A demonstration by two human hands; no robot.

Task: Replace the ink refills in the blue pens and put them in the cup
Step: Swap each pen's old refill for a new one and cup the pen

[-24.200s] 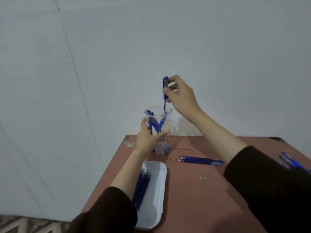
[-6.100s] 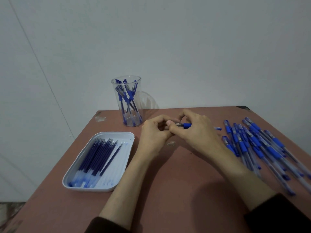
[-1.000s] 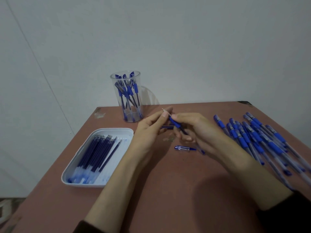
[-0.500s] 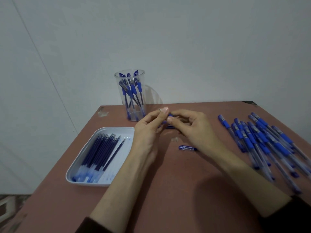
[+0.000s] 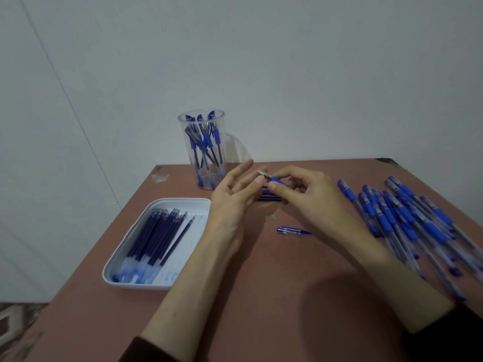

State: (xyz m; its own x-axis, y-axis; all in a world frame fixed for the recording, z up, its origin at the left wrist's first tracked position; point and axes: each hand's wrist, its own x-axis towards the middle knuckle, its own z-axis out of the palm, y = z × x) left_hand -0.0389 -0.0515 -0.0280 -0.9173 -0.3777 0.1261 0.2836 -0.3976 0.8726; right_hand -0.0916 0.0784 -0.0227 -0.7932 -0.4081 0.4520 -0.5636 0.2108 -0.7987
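Head view. The right hand [image 5: 305, 199] pinches a blue pen [image 5: 278, 182] by its grip, its metal tip pointing toward the left hand [image 5: 232, 197], whose fingers are straight and spread. Whether tip and fingertip touch cannot be told. Beyond the left hand stands a clear cup [image 5: 222, 142] of pens. Left of its forearm, a white tray [image 5: 180, 259] holds refills [image 5: 154, 236]. A loose cap [image 5: 291, 230] lies on the table [image 5: 261, 296] just nearer than the right hand, and a pile of pens [image 5: 402, 220] lies to that hand's right.
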